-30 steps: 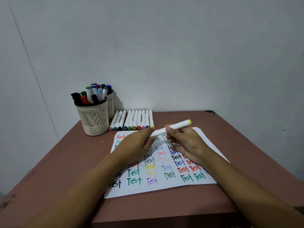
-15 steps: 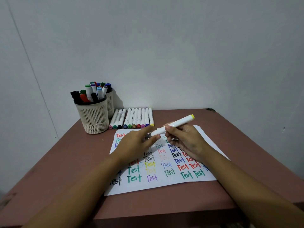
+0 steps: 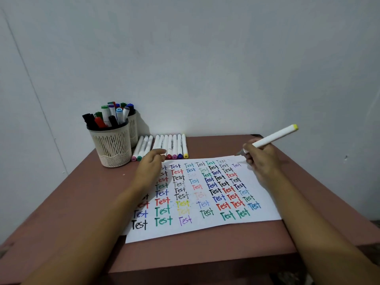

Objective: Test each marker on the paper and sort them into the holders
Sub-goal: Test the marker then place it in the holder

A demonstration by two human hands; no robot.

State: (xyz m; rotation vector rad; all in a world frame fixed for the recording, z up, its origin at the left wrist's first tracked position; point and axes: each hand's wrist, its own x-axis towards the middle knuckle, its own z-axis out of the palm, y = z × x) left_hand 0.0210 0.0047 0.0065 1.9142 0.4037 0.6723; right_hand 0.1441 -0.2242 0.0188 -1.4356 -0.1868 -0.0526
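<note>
Marker in right hand — tip above paper.

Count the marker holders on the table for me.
2: a front holder at the back left, and a second holder right behind it, partly hidden by the first. Both hold markers.

Right of centre, the right hand grips a white marker above the paper; the left hand rests mid-frame.
</note>
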